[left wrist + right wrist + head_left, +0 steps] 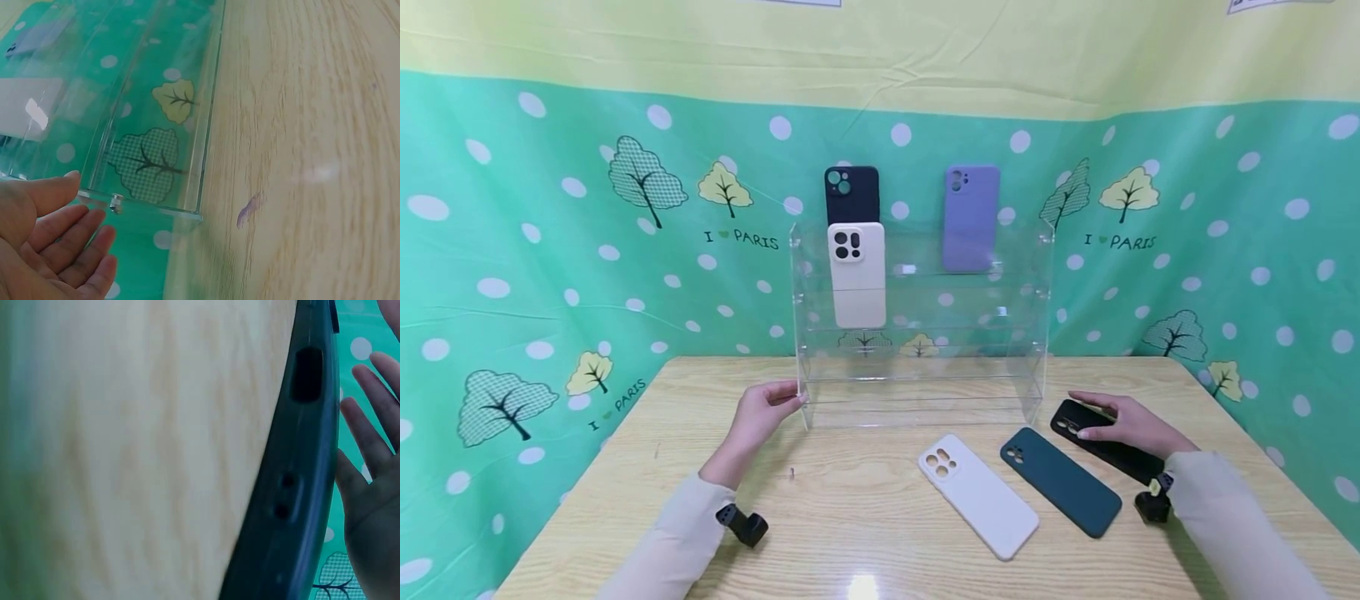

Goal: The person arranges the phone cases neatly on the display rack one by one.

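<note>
Table point(850, 492), wood-grained, beneath phone cases point(985, 508); dotted backdrop point(730, 300)

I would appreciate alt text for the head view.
A person's right hand is over a black phone case, near a teal case and white case on a table; the left hand is at the side of a clear rack holding three more cases.

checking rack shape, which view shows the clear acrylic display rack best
Head view, because it frames the whole clear acrylic display rack. Left wrist view shows only a cropped part, close up; right wrist view shows none.
</note>
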Motion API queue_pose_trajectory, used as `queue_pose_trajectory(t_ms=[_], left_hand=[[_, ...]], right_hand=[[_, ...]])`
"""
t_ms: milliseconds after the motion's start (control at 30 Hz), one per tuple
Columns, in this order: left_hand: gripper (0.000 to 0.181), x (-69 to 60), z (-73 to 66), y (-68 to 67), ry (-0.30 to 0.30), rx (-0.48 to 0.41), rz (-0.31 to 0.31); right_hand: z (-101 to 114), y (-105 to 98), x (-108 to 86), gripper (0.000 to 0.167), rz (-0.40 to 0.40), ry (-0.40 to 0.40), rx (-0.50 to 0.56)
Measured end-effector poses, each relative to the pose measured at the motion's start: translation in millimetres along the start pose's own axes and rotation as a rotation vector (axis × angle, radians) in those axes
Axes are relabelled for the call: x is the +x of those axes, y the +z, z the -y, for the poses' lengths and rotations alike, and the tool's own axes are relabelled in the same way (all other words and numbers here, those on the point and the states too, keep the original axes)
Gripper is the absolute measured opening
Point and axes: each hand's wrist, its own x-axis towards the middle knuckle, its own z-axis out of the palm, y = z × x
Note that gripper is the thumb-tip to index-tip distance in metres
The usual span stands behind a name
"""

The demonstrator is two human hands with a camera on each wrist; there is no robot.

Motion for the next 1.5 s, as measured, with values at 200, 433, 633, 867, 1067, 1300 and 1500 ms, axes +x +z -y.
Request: queue_pose_trajectory(t_ms=[200, 433, 633, 867, 1067, 1300, 1500], left_hand=[[0.034, 1.7, 2.0, 1.4, -0.001, -0.008, -0.004], [0.035, 1.5, 3.5, 2.3, -0.009, -0.040, -0.007], [0.036, 1.0, 3.2, 2.3, -0.024, -0.043, -0.016], [0.038, -0.5, 3.0, 1.6, -0.026, -0.043, -0.012], [0.040, -1.7, 2.9, 1.3, -0.031, -0.038, -0.004], [0.039, -1.9, 3.3, 0.5, -0.034, -0.049, -0.004], [0.036, -0.5, 4.6, 1.9, -0.027, -0.067, -0.015]], right_hand=[[-3, 1, 3.1, 0.069, 0.029, -0.016, -0.027], [-5, 2, 7.1, 0.074, 0.046, -0.005, -0.034], [-5, 1, 9.5, 0.081, 0.057, 0.023, -0.069], [-2, 2, 10.8, 0.082, 0.082, 0.047, -0.048], [1, 7, 10.4, 0.089, 0.052, 0.050, -0.033], [3, 10, 10.3, 0.093, -0.028, 0.011, -0.032], [4, 8, 9.7, 0.067, -0.125, 0.045, -0.071]])
